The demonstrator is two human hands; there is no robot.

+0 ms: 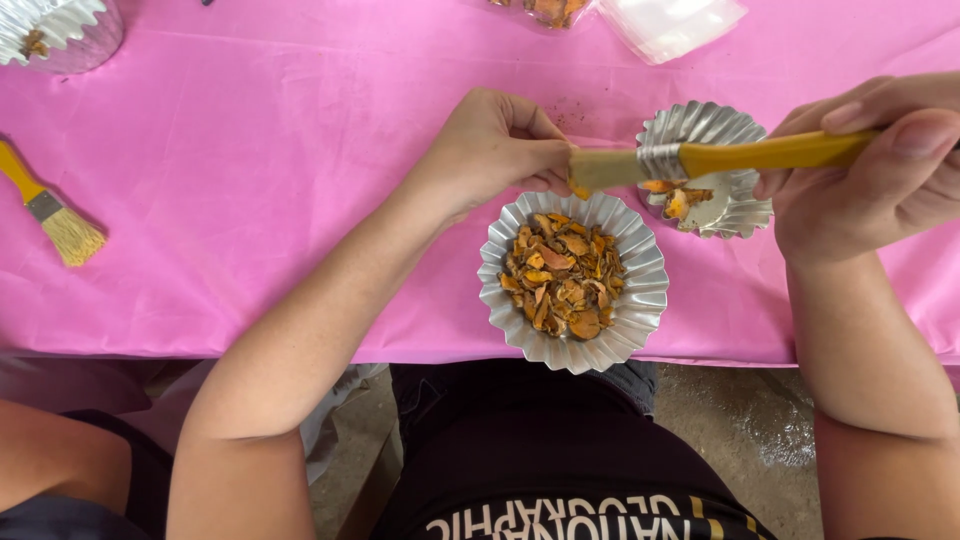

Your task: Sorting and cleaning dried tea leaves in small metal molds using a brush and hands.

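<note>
Pink-covered table (250,150) underneath. Left hand (490,150) pinching what looks like a small orange chip (580,190), right hand (880,170) gripping a yellow-handled brush (700,158), bristles against it for cleaning. Directly below, fluted tin of orange chips (573,280); behind the brush, a nearly empty tin (710,170). Far left, spare brush (50,215).

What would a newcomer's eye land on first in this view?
Probably the fluted foil cup heaped with orange-brown dried chips, near the front edge of the bright pink tablecloth. Just above it, the right hand holds a yellow-handled brush whose bristles meet the left hand, which pinches a small orange piece. A second, nearly empty foil cup sits behind to the right, and a spare brush lies far left.
</note>
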